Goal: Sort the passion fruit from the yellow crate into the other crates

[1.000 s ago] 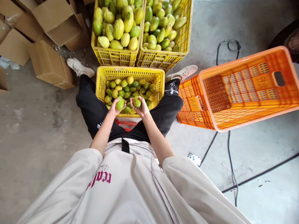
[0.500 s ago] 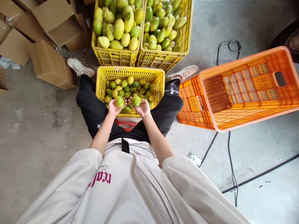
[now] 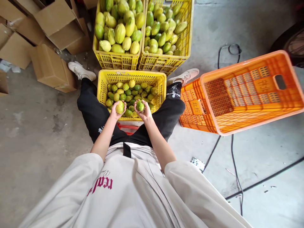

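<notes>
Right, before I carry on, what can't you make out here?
All in the head view:
Undersides of left fruit and right fruit: hidden by left hand and right hand.
Front crate's floor: under loose fruit.
Far ends of left back crate and right back crate: cut off by top edge.
Wheel: cut off by right edge.
</notes>
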`<state>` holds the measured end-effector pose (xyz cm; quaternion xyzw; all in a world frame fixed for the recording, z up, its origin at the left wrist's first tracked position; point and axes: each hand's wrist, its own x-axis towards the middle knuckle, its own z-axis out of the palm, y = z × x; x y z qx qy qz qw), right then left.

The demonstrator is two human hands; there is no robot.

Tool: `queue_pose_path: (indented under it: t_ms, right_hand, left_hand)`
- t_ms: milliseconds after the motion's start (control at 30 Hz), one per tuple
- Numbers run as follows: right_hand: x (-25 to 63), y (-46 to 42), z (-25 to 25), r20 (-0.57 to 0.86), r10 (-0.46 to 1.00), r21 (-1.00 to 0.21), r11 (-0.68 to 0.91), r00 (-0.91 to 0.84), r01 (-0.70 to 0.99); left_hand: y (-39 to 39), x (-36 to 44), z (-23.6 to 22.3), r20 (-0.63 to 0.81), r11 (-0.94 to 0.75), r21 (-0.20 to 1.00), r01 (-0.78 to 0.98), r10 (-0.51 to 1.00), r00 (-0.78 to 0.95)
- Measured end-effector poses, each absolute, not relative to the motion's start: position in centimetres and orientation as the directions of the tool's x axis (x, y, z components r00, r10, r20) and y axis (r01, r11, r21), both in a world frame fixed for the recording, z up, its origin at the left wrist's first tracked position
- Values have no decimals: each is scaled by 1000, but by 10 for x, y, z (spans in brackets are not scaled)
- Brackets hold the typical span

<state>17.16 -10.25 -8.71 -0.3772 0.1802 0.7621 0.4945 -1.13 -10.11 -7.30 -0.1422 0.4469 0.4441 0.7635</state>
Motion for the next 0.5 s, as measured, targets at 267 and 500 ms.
queue_pose_path:
  t_ms: [267,500]
  right_hand:
    - [173,-104,-88,-737,654,-146,-397,-168,-906]
    - [173,-103,-85,-705,690,-184,-401,-164,-897]
  left_hand:
    - [-100,-13,-86,-832,406,181,-896,549,80]
    - [-99,-12,-89,-833,395,238,-887,552,23]
